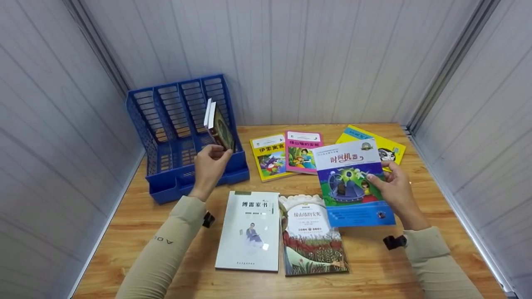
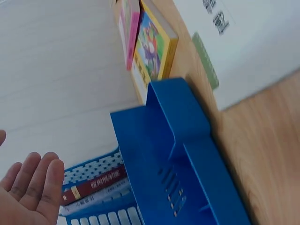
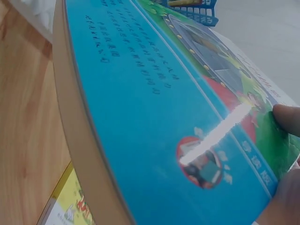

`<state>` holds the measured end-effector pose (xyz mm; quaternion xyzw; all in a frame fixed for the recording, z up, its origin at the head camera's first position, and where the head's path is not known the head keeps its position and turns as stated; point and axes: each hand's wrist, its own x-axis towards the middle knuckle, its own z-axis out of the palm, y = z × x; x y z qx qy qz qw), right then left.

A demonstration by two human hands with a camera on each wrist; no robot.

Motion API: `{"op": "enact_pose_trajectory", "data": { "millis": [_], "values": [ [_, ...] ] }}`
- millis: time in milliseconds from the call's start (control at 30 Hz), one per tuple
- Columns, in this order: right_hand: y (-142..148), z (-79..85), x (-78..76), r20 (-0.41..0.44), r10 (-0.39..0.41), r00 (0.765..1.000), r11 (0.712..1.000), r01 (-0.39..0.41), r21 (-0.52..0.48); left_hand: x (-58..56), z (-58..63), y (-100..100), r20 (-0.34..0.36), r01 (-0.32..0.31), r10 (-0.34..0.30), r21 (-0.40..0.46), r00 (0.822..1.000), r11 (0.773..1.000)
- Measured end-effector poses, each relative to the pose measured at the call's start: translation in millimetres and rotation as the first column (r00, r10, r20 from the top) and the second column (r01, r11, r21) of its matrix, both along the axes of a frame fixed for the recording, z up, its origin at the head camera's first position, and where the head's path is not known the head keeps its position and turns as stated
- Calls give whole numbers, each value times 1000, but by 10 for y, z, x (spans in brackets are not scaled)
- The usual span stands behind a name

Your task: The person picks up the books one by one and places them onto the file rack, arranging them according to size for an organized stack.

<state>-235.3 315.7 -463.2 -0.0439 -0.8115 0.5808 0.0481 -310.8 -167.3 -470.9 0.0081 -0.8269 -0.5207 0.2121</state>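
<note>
A right hand [image 1: 397,189] pinches a blue book [image 1: 353,182] above the desk [image 1: 370,261]; the left hand [image 1: 208,169], fingers loose, hovers by a blue rack [image 1: 166,192], where only the left-wrist view shows a lettered red spine [image 2: 96,184].

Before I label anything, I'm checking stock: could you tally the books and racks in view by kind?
Rack: 1
Books: 8 visible (two in the rack, one in the right hand, five on the table)
Total: 9
</note>
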Motion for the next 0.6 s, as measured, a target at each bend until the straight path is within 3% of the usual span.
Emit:
{"op": "enact_pose_trajectory", "data": {
  "millis": [167, 367, 500, 600],
  "values": [
    [-102, 28, 3, -44, 39, 998, 998, -40, -41, 62, -28, 128, 10, 101, -102, 52, 995, 994],
    [-254, 72, 25, -101, 78, 992, 989, -89, -115, 106, -42, 264, 44, 206, -211, 102, 976, 973],
    [-359, 81, 39, -144, 107, 984, 980, -128, -152, 132, -52, 348, 100, 291, -304, 130, 947, 948],
    [-425, 87, 48, -150, 123, 981, 976, -147, -162, 137, -73, 408, 135, 375, -399, 173, 907, 911]
  ]
}}
